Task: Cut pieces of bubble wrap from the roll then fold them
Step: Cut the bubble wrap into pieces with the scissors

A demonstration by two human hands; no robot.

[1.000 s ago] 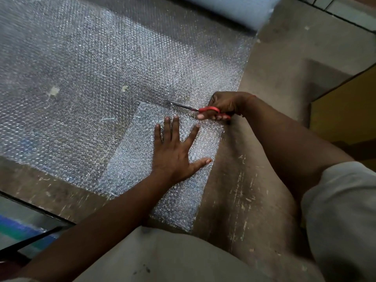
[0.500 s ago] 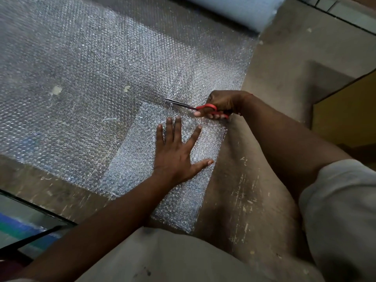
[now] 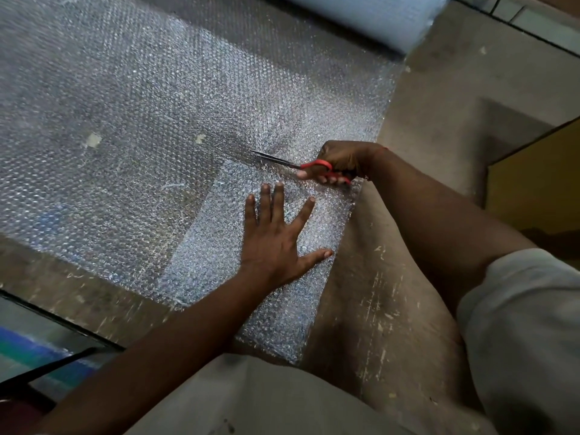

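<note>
Left hand (image 3: 276,243) spread flat on bubble wrap (image 3: 157,127), right hand (image 3: 342,161) gripping red scissors (image 3: 295,164), blades look nearly closed; roll (image 3: 361,14) cut off at top.

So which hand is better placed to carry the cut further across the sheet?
Right hand: it grips the red-handled scissors, blades pointing along the cut line. The left hand lies flat, pressing the clear bubble wrap sheet.
</note>
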